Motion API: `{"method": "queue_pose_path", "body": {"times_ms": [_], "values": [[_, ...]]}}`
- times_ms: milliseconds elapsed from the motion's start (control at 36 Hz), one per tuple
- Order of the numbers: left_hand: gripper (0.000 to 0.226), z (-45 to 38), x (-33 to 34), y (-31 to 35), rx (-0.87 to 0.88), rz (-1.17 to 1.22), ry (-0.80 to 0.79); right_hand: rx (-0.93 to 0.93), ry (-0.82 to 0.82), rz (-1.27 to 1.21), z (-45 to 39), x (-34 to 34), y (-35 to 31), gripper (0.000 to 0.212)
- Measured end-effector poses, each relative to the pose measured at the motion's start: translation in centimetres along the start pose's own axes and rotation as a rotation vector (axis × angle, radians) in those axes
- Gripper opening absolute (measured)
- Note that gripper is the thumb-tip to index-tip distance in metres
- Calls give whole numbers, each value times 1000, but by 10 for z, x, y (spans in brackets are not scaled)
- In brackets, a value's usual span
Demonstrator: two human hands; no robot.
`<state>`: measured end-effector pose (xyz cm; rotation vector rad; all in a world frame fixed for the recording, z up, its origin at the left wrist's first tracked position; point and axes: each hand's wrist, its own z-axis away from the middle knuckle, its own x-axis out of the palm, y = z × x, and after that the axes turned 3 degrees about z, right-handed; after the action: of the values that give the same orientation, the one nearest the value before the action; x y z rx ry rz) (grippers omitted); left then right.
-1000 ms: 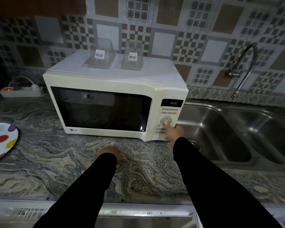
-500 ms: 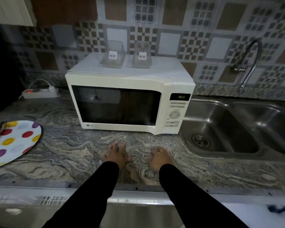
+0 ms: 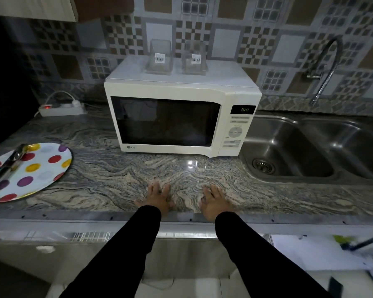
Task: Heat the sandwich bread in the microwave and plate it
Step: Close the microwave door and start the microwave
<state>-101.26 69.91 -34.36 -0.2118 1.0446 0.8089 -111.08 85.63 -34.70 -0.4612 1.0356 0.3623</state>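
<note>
A white microwave (image 3: 181, 121) stands on the marbled counter with its door closed and its green display (image 3: 243, 109) lit. Its dark window hides whatever is inside; no bread is visible. A white plate with coloured dots (image 3: 41, 168) lies at the left, with dark tongs (image 3: 7, 166) resting across it. My left hand (image 3: 158, 197) and my right hand (image 3: 214, 200) lie flat on the counter near its front edge, fingers spread, holding nothing, well in front of the microwave.
Two clear plastic containers (image 3: 159, 59) with barcode labels sit on top of the microwave. A double steel sink (image 3: 299, 151) with a curved tap (image 3: 325, 69) is at the right. A white power strip (image 3: 63, 108) lies at the back left.
My right hand left the microwave's control panel and came down flat onto the counter beside my left hand. The view has pulled back from the microwave, showing more of the plate.
</note>
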Motion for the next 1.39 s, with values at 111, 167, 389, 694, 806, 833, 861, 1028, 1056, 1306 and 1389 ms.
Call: {"method": "queue_pose_path", "body": {"times_ms": [111,167,389,694,806,833,861,1028,1056,1306,1389], "values": [[65,0,0,-1,-1,3,-11,-4,-19,21,5,1,1,60],[65,-1,0,0,-6,3,-15,-1,-24,19,6,0,1,61],[65,-4,3,-3,13,20,6,13,-26,18,5,1,1,61],[66,-4,1,-4,16,14,-13,25,-48,50,7,-2,-2,64],[66,-5,1,-4,16,13,-10,27,-58,44,6,-3,-3,63],[66,-6,1,-4,14,12,-10,27,-59,44,6,-3,-3,63],[66,-6,1,-4,14,9,-10,27,-62,44,6,-3,-3,63],[64,-8,2,-4,10,1,-6,32,-58,35,5,-2,-2,62],[65,-8,2,-4,10,0,-6,31,-57,39,5,-1,-2,62],[65,-9,3,-4,27,18,4,22,-61,44,5,-2,-2,61],[65,-8,2,-4,29,26,4,20,-68,39,5,-3,-2,61]]}}
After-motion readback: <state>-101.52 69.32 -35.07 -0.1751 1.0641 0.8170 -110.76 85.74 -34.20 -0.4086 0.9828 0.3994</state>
